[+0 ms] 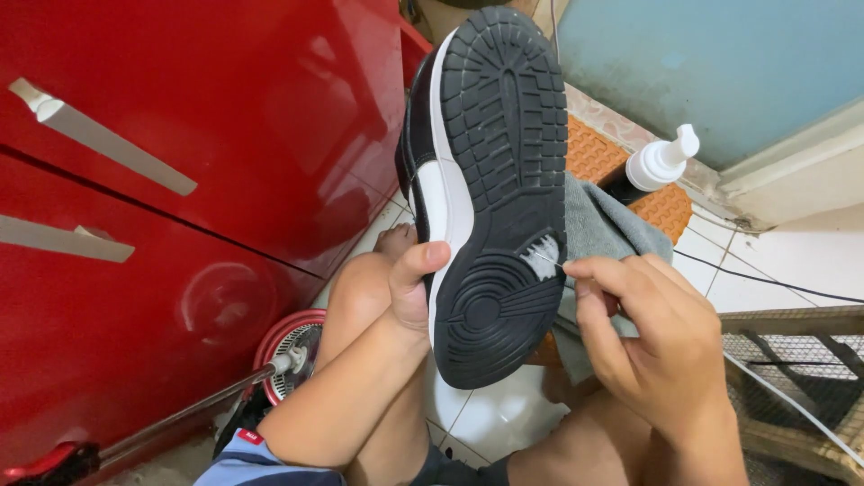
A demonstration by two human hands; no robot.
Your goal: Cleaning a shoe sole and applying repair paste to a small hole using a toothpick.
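Observation:
My left hand point(412, 286) grips a black-and-white sneaker point(490, 180) by its side, sole turned up toward me. The black tread has a whitish patch point(542, 250) near the right edge. My right hand point(652, 333) pinches a thin pointed tool point(547, 260), its tip touching that patch. A grey cloth point(605, 229) hangs behind the shoe and under my right hand. My bare knees are below.
A glossy red cabinet point(180, 225) with metal handles fills the left. A white pump bottle point(661, 162) stands on an orange mat point(594, 153) near the blue wall. A red spin-mop basket point(288, 355) and pole lie low left. A wire cage point(792, 360) sits at right.

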